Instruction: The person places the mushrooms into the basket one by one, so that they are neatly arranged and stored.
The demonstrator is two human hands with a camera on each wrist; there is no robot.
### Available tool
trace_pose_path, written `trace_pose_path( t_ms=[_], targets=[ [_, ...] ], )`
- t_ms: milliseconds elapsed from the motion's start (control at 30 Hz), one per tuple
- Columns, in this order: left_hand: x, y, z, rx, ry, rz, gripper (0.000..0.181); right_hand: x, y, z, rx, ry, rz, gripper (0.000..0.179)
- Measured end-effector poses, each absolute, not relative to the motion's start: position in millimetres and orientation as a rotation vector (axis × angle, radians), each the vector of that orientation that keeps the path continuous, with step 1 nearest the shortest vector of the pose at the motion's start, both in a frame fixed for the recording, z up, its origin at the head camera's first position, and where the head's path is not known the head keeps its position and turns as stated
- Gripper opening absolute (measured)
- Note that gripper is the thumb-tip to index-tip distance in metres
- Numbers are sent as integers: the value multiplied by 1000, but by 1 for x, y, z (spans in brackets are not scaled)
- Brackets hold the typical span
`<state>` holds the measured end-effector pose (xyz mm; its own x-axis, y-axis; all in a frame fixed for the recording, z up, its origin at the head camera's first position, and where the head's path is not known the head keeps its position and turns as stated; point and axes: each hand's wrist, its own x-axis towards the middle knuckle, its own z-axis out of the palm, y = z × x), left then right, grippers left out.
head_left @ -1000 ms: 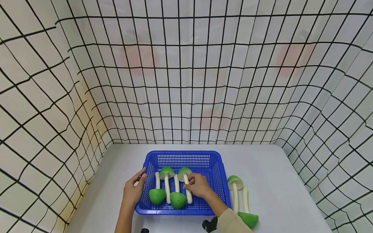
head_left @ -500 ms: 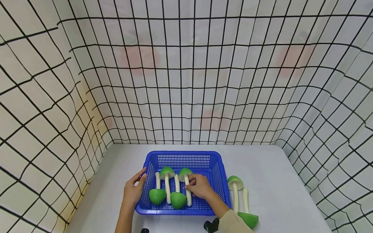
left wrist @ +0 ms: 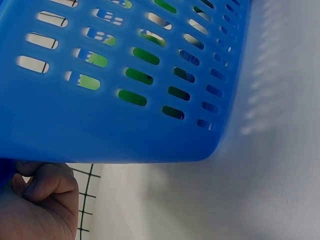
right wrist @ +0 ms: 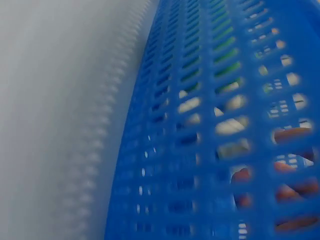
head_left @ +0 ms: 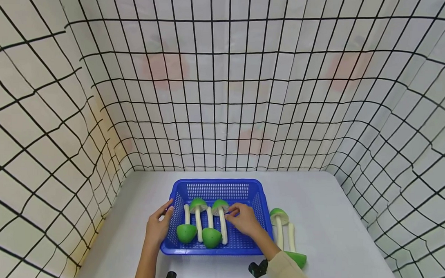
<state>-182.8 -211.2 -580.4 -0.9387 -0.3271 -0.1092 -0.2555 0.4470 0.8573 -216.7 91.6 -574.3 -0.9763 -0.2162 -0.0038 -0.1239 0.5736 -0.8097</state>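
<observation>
In the head view, a blue plastic basket holds several toy mushrooms with green caps and white stems, laid in a row with caps alternating far and near. My left hand grips the basket's left rim; the left wrist view has its curled fingers at the rim. Inside the basket, my right hand hovers just right of the rightmost mushroom, fingers loosely bent and holding nothing. Through the slots in the right wrist view, parts of that hand appear.
Two more green-capped mushrooms lie on the white table right of the basket: one cap-far, the other cap-near, partly behind the right sleeve. Black netting hangs before the white walls around the table.
My right hand has let go of the rightmost mushroom's stem and drawn back slightly to the right. The left hand stays on the rim.
</observation>
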Motion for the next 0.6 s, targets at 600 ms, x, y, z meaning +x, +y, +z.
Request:
trace_pose_path(
  t_ms=[600],
  targets=[
    [-185,-212,-580,560,-2591,-1599,50,-209,143,-540,-269,2859,-1507,23]
  ],
)
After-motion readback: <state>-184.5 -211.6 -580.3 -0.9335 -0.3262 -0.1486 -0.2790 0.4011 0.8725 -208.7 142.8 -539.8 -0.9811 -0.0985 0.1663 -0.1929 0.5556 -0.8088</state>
